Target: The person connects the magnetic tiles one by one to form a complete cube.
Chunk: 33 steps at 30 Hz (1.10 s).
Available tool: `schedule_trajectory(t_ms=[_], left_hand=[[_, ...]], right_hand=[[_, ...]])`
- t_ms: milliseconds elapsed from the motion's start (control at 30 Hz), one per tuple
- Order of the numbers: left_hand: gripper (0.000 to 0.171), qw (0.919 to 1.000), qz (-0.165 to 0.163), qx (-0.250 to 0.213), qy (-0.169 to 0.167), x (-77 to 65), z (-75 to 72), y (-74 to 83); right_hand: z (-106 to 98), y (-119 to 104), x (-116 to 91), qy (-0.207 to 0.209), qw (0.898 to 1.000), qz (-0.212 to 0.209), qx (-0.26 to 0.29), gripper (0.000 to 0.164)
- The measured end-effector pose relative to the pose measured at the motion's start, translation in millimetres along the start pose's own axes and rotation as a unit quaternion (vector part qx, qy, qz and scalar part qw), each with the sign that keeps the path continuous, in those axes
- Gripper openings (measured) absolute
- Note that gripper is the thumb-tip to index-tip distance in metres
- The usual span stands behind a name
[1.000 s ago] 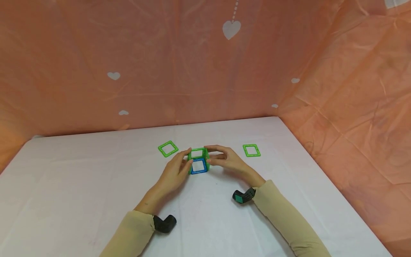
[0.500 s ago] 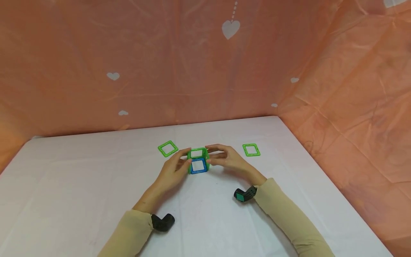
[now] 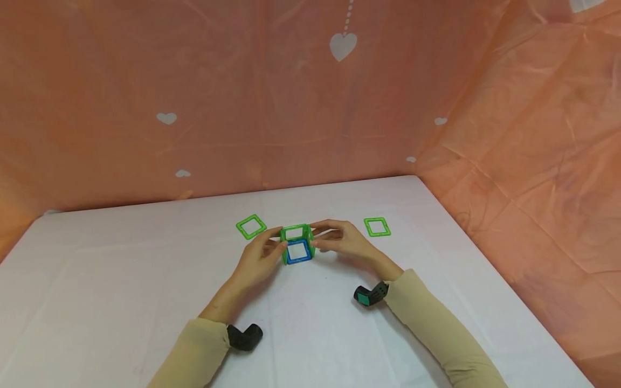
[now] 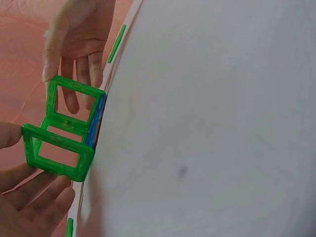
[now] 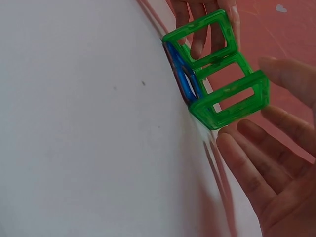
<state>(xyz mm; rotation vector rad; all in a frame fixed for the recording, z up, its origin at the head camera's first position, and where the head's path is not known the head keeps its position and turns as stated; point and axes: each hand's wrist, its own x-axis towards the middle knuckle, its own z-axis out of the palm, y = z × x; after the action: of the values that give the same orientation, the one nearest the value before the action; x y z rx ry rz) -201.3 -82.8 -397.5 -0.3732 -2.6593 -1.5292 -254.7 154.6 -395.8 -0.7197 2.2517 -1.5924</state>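
Near the middle of the table stands a small open box of magnetic tiles. Its base is a blue tile lying on the table. A green tile stands at the back, and one more stands on each side. My left hand holds the left green tile by its edges, thumb in front and fingers behind. My right hand holds the right green tile likewise, between thumb and fingers. The box's front and top have no tile.
Two loose green tiles lie flat on the white table: a turned one beyond the left hand, another beyond the right hand. An orange cloth with white hearts hangs behind and to the right.
The head view has shifted slightly. My left thumb has drawn back a little to the left along the left tile's front edge. The box and the right hand stay nearly in place.
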Motion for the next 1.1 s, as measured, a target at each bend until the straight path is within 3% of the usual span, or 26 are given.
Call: schedule_trajectory(t_ms=[267, 600, 967, 1100], left_hand=[[0.044, 0.9992, -0.03, -0.029, -0.003, -0.8, 1.9, -1.4], [0.039, 0.9982, -0.038, -0.044, 0.015, 0.2, 0.8, -3.5], [0.032, 0.9984, -0.005, -0.044, 0.034, -1.2, -1.2, -3.1], [0.029, 0.9984, -0.014, -0.036, 0.042, -0.8, -1.1, -3.3]], right_hand=[[-0.1, 0.8, -3.2, 0.009, 1.0, -0.009, -0.017, 0.043], [1.7, 0.5, -2.4, 0.019, 1.0, -0.017, -0.008, 0.037], [2.1, 3.5, -2.3, 0.03, 0.999, -0.033, -0.022, 0.033], [2.8, 3.7, -3.0, 0.053, 0.998, -0.03, -0.03, 0.03]])
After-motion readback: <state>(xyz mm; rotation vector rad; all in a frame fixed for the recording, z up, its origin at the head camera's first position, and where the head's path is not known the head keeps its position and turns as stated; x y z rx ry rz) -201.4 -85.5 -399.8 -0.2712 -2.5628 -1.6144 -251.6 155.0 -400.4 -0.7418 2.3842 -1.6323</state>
